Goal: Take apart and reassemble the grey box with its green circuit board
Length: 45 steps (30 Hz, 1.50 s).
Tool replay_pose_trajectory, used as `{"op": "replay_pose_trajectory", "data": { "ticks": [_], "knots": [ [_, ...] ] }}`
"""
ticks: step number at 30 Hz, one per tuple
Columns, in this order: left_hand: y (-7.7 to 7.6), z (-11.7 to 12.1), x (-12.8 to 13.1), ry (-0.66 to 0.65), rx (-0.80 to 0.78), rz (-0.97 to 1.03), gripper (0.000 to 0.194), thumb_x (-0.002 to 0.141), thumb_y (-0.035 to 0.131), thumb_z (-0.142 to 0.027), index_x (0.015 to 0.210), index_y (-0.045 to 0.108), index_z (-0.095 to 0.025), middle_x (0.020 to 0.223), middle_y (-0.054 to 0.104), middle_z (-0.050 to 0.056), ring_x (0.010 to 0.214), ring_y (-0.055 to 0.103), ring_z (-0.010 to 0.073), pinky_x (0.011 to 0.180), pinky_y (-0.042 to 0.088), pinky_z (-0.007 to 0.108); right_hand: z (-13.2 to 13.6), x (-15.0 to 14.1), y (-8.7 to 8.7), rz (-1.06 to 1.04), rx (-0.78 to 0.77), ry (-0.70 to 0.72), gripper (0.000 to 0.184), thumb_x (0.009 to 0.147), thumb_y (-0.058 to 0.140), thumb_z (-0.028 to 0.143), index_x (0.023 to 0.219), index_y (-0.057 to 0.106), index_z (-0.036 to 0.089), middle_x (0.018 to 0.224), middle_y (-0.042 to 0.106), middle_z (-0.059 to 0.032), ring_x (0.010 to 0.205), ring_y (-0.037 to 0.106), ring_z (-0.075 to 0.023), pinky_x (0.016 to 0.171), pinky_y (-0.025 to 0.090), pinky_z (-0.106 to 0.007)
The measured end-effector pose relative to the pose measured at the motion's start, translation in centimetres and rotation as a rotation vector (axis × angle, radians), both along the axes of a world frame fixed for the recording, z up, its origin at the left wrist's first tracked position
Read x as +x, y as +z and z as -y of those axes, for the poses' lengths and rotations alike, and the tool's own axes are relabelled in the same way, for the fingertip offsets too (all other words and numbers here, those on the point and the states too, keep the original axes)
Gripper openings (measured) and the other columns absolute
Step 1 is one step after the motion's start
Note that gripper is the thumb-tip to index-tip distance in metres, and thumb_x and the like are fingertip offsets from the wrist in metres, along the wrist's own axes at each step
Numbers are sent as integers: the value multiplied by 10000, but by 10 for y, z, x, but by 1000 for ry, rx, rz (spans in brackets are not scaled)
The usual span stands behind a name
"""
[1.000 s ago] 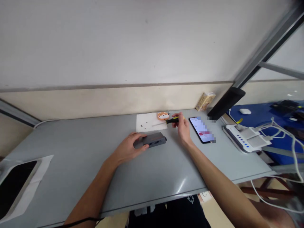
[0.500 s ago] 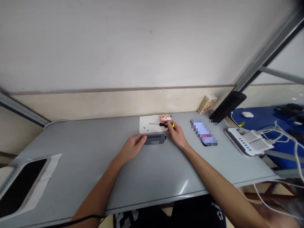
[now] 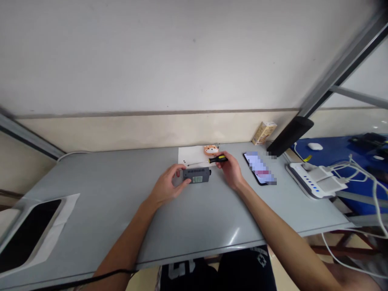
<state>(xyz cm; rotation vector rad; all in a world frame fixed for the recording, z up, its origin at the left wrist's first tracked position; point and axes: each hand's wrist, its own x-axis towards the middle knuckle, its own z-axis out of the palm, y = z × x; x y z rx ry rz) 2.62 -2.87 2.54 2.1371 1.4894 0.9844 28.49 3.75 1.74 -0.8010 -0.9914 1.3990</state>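
We see the left grip [image 3: 169, 184] pinching the left end of the dark vented box [image 3: 203, 178], thumb on the near side and a finger along the far edge, a hold that seems meant to steady it while leaving its vents and pale label [image 3: 197, 179] uncovered. The box is low at the middle of the grey surface [image 3: 121, 182], between our two hands, probably so both can reach it easily. Our right grip [image 3: 232, 171] is closed around the handle of a screwdriver [image 3: 214, 160], its shaft pointing left past the box's far edge; whether the tip touches anything, we cannot tell. Just behind lies a white sheet [image 3: 191, 152] with some tiny dark pieces [image 3: 184, 161] on it, perhaps because they show up well against the white. An orange dog-faced case [image 3: 211, 150] sits at the sheet's right side, maybe weighing it down. Farther right, a phone [image 3: 257, 169] lies face up, turned where we could glance at it, and beyond it a white power strip [image 3: 309, 182] sits near the edge, handy for its cables.
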Motion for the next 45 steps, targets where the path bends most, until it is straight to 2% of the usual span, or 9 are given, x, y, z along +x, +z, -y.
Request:
{"op": "replay_pose_trajectory", "data": {
  "ticks": [5, 10, 14, 19, 28, 45],
  "knots": [
    [-1, 3, 2, -17, 153, -5, 320, 914, 649, -319, 1201, 547, -221, 999, 613, 36, 901, 594, 185, 862, 503, 332, 7, -4, 0, -3, 23, 80, 306, 921, 596, 448, 846, 750, 195, 882, 644, -45, 676, 495, -140, 635, 407, -294],
    [-4, 2, 4, -31, 252, 12, 294, 910, 642, -257, 1188, 551, -225, 1132, 641, 74, 928, 615, 188, 898, 531, 368, 9, -5, 0, 72, 24, 57, 332, 906, 568, 485, 824, 726, 204, 848, 642, -57, 673, 500, -164, 632, 423, -319],
    [-3, 2, 5, -49, 307, 28, 208, 912, 634, -223, 1113, 584, -226, 1163, 656, 85, 1058, 644, 218, 953, 542, 393, 8, -4, -2, 73, 33, 53, 325, 907, 563, 489, 825, 719, 216, 879, 647, -57, 681, 502, -167, 631, 414, -322],
    [-2, 3, 7, -42, 292, 21, 112, 913, 619, -226, 1025, 613, -228, 1142, 669, 84, 1092, 655, 226, 987, 546, 407, 7, -4, -1, 92, 29, 35, 332, 893, 559, 503, 814, 710, 218, 865, 644, -54, 681, 518, -170, 641, 424, -325],
    [-3, 2, 8, -42, 311, 26, 133, 910, 622, -203, 1040, 608, -225, 1128, 672, 80, 1084, 659, 216, 981, 552, 397, 8, -4, 0, 13, -4, 36, 311, 891, 571, 469, 809, 716, 206, 882, 644, -54, 655, 505, -158, 623, 418, -320],
    [-4, 2, 8, -45, 335, 25, 75, 917, 613, -184, 972, 638, -229, 1099, 675, 66, 1032, 670, 204, 947, 551, 376, 6, -4, -6, 40, 23, 44, 314, 892, 583, 467, 796, 728, 206, 859, 654, -54, 667, 516, -164, 622, 431, -321]
  ]
}}
